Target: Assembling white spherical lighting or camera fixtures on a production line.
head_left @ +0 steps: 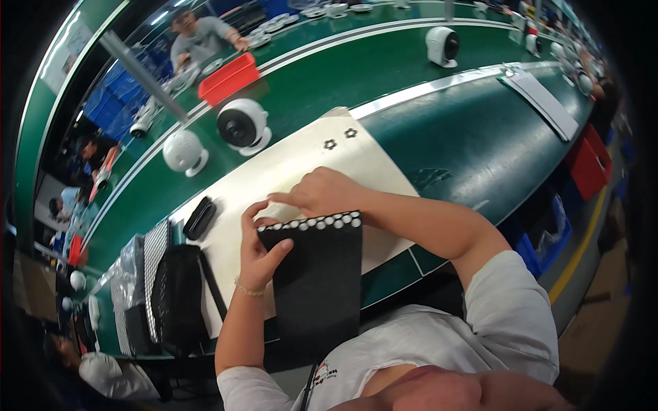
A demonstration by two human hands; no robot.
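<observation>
My left hand point(261, 248) is closed on a black sheet point(319, 281), thumb in front and the other fingers behind. Round white dots point(321, 223) run along the sheet's top edge; it hangs down toward my lap. Just beyond that edge, my right hand point(326, 192) has its index finger stretched toward my left fingertips, the other fingers curled under. Anything pinched there is too small or hidden to make out. Beneath both hands lies a cream board point(373, 171), with two small dark flower-shaped pieces point(330, 144) near its far end.
Left of my hands are a black case point(200, 218), a black strip point(212, 284), a black pouch point(179, 294) and clear plastic bags point(128, 274). White cameras point(243, 127) stand on the green line beyond, near a red bin point(228, 79). A clipboard point(541, 103) lies right. Other people sit farther off.
</observation>
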